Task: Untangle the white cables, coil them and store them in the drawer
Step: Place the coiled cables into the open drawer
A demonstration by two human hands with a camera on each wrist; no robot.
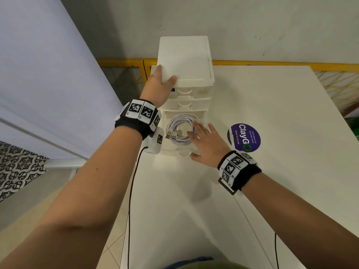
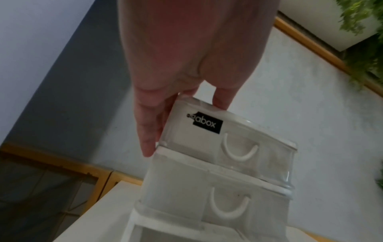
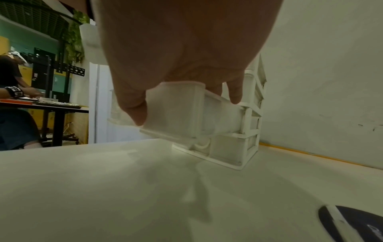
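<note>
The white cables (image 1: pixel 179 131) lie coiled in a ring inside the pulled-out lower drawer (image 1: pixel 175 152) of a small white drawer unit (image 1: pixel 184 55); their plugs point toward the middle. My right hand (image 1: pixel 206 140) is over the drawer with straight, spread fingers on the coil's right side and the thumb at the drawer's front edge. In the right wrist view the right hand (image 3: pixel 186 41) spans the drawer (image 3: pixel 176 111). My left hand (image 1: pixel 161 82) rests on the unit's top left corner, thumb on top. In the left wrist view the left hand's fingers (image 2: pixel 147 131) run straight down the unit's (image 2: pixel 238 147) side.
The unit stands at the back of a white table (image 1: pixel 272 113), close to its left edge. A round purple sticker (image 1: pixel 244 137) lies right of the drawer. A yellow rail (image 1: pixel 272 63) and a wall run behind. A person sits at another table (image 3: pixel 51 108) far left.
</note>
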